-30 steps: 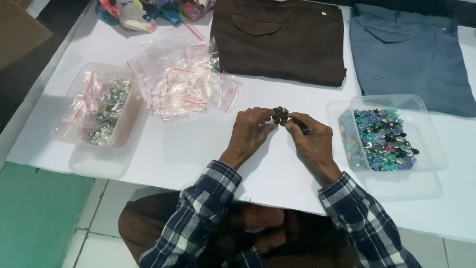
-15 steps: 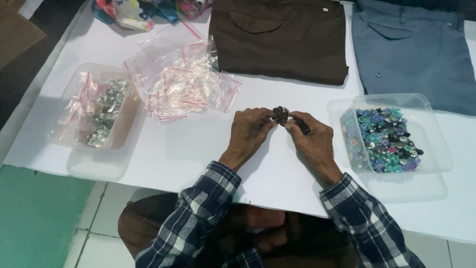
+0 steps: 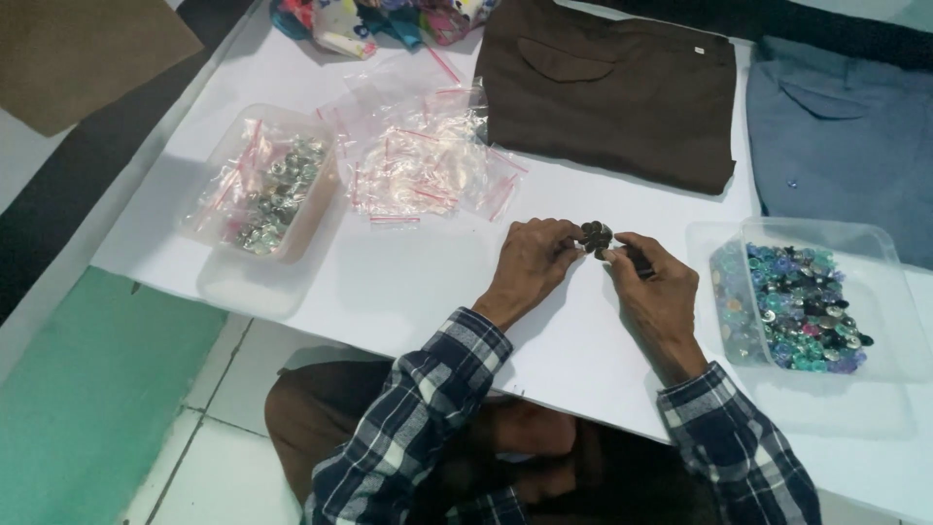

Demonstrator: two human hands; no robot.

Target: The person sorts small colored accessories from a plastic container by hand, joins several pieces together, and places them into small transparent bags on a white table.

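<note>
Both my hands meet over the middle of the white table [image 3: 418, 282]. My left hand [image 3: 533, 261] and my right hand [image 3: 653, 284] pinch a small dark flower-shaped ornament [image 3: 595, 236] between their fingertips. A dark slim object pokes out of my right hand; what it is I cannot tell. A clear tub [image 3: 880, 292] full of blue, green and purple beads stands just right of my right hand. Plaid sleeves cover both forearms.
A clear tub [image 3: 228, 282] with silver pieces in small bags sits at the left. Loose red-striped zip bags [image 3: 428, 165] lie behind my hands. Folded brown cloth [image 3: 622, 87] and blue-grey cloth [image 3: 846, 126] lie at the back. Colourful items [image 3: 369, 19] are at the far edge.
My hands stay together on the ornament with only slight finger movement. The view has shifted a little.
</note>
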